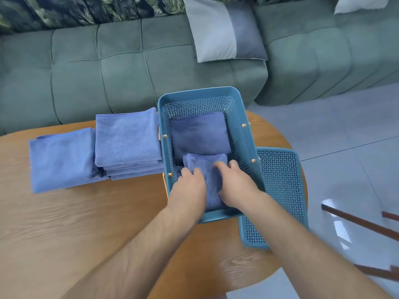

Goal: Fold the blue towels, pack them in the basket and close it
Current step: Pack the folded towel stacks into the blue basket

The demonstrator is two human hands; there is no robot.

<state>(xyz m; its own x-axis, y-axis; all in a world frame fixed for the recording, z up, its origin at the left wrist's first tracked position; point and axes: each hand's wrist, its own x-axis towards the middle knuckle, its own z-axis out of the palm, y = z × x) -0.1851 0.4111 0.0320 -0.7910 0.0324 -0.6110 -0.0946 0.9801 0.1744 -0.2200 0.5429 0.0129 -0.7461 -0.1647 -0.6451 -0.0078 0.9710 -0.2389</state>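
One basket (pixel 194 106), one lid (pixel 280 186), one table (pixel 86 223). Blue towels: two in the basket, far towel (pixel 199 134) and near towel (pixel 208 167); outside, one lone towel (pixel 62 158) and one stack (pixel 127 139), its layers too blurred to count. Two cushions, grey cushion (pixel 226 33) and white cushion (pixel 358 3)

The basket (pixel 198 91) is open at the top. Its near half is filled by the left hand (pixel 190 186) and right hand (pixel 235 184), both gripping a folded towel (pixel 207 167). In the far half a flat towel (pixel 198 134) lies low, with room above it below the rim. A towel stack (pixel 127 139) stands against the left wall, with another folded towel (pixel 62 158) beside it. The lid (pixel 280 186) lies flat along the right wall. The near-left counter (pixel 86 223) is open wood. The sofa (pixel 108 72) stands close behind.
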